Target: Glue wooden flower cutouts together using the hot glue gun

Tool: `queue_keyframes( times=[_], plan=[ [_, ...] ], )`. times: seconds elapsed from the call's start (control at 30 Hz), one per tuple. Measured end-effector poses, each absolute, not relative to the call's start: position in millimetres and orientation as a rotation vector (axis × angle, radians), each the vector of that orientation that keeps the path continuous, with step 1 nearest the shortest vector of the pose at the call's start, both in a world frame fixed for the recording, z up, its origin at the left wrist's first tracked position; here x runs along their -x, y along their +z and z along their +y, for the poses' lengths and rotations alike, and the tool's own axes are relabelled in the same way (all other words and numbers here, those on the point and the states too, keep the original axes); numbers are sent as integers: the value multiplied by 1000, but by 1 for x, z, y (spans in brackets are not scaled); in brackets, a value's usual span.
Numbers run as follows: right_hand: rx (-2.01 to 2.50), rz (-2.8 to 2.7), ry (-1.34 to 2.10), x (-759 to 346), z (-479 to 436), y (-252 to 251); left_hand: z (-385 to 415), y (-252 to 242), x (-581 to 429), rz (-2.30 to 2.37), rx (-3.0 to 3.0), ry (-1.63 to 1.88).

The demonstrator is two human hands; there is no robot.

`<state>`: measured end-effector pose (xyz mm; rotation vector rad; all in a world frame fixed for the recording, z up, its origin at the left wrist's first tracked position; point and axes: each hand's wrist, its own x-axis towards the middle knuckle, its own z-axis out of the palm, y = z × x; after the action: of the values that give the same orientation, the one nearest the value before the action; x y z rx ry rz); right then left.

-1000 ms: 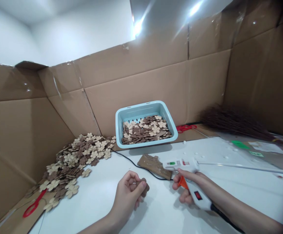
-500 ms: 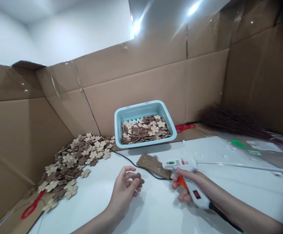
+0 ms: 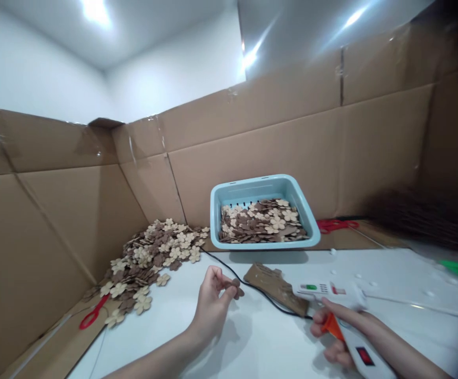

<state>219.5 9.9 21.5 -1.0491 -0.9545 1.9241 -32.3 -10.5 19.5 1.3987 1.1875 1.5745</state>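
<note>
My left hand [image 3: 212,305] pinches a small brown wooden flower [image 3: 235,287] between thumb and fingertips, just above the white tabletop. My right hand [image 3: 337,337] grips a white hot glue gun [image 3: 333,295] with an orange trigger and a red switch, its nozzle pointing left toward a scrap of brown cardboard [image 3: 275,284]. A long clear glue stick [image 3: 418,305] juts out of the gun's back to the right. The gun's black cord [image 3: 252,287] runs across the table behind my left hand.
A light blue basket [image 3: 303,210] holds several tan and brown wooden flowers. A big heap of the same flowers [image 3: 150,258] lies at the left. Red scissors [image 3: 92,314] lie at the lower left, another red pair [image 3: 333,225] behind the basket. Cardboard walls [image 3: 284,147] surround the table.
The view has swung left and up. My left hand has lifted the brown flower forward toward the cord. My right hand still holds the glue gun, now lower right in view.
</note>
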Motion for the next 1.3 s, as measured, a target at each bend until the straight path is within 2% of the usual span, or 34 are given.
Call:
queue_keyframes(
  times=[0.1, 0.4, 0.6, 0.7, 0.87, 1.0, 1.13, 1.3],
  plan=[
    [1094, -905, 1992, -221, 16, 20, 10, 33, 63, 1448, -1527, 1567],
    [1099, -897, 1945, -223, 20, 24, 66, 124, 232, 2256, -1494, 1493],
    [1087, -931, 1928, -220, 16, 27, 76, 135, 244, 2648, -1677, 1285],
    [1100, -922, 1937, -219, 15, 27, 93, 136, 195, 2587, -1993, 1247],
    [1109, -958, 1904, -222, 10, 27, 127, 131, 58, 2031, -2621, 1019],
    [1092, -971, 1879, -223, 7, 24, 158, 123, -27, 1667, -2836, 793],
    [1096, -939, 1894, -223, 8, 24, 190, 113, -53, 1603, -2832, 685],
    [1095, -944, 1869, -224, 3, 35, 204, 104, -39, 1536, -2783, 686]
  ],
)
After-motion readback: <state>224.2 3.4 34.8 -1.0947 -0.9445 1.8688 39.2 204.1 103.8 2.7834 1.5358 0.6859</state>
